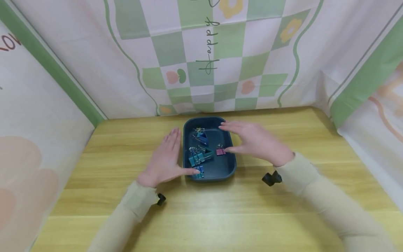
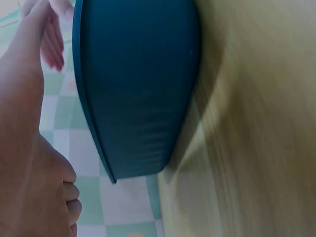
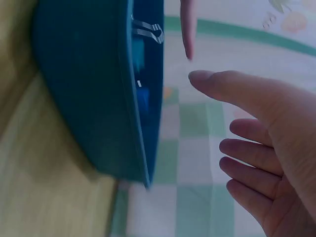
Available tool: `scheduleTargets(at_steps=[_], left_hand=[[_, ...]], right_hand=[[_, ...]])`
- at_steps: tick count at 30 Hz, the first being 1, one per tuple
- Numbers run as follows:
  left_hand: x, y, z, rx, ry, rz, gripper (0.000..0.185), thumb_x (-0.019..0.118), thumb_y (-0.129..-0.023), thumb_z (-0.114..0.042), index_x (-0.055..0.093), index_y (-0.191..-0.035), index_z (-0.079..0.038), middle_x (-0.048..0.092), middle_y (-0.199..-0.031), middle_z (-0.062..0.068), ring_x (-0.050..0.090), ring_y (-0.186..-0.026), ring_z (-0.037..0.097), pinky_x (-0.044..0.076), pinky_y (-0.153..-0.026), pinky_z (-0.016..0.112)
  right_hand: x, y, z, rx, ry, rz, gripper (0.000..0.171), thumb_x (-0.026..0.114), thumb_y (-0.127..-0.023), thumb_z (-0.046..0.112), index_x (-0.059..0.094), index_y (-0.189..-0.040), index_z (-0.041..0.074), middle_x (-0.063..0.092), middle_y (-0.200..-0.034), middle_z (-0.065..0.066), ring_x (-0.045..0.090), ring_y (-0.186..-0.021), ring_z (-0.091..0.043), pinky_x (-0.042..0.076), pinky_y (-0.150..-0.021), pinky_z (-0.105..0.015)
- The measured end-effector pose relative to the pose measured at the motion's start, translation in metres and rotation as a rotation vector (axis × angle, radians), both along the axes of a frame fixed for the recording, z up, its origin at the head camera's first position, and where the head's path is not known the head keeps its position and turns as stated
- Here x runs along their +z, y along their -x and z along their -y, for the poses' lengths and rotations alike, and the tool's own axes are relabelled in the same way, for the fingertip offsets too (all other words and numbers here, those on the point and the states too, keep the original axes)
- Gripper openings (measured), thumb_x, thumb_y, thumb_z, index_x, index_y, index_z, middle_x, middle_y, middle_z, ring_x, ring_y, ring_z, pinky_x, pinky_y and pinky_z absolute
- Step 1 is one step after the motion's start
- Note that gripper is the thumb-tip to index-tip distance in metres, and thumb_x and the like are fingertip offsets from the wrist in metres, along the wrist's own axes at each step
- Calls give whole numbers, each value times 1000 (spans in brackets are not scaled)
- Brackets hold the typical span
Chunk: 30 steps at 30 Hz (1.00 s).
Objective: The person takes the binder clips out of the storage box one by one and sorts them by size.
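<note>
A dark blue tray (image 1: pixel 217 171) with raised walls stands on the wooden table, holding several binder clips. Blue and teal clips (image 1: pixel 196 158) cluster along its left side, and a pink binder clip (image 1: pixel 220 152) lies toward the right. My left hand (image 1: pixel 167 159) is beside the left wall, fingers straight, its thumb reaching over the near-left corner. On the other side my right hand (image 1: pixel 256 141) hovers at the right rim with fingers extended and thumb apart. In the right wrist view its fingers (image 3: pixel 252 158) are spread and hold nothing.
The wooden table (image 1: pixel 201 217) extends around the tray. A checkered cloth (image 1: pixel 195 52) hangs behind the table's far edge, with more printed cloth at both sides. Small black devices (image 1: pixel 272 178) are worn at the wrists.
</note>
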<state>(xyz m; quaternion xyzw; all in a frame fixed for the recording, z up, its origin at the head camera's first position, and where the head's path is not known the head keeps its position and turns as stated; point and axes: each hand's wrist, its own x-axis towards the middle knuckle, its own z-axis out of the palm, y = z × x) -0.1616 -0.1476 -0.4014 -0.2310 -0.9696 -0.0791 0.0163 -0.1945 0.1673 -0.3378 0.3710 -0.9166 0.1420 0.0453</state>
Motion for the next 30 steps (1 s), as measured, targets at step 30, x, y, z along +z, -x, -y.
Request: scheduleTargets(at_steps=[30], left_hand=[[-11, -8, -16, -21, -24, 70, 149, 41, -64, -103, 1, -161, 2, -7, -168, 17, -10, -154, 23, 1, -123, 36]], right_hand=[[-45, 16, 62, 191, -114, 32, 24, 82, -89, 16, 79, -112, 9, 75, -106, -4, 70, -96, -18, 57, -88, -36]])
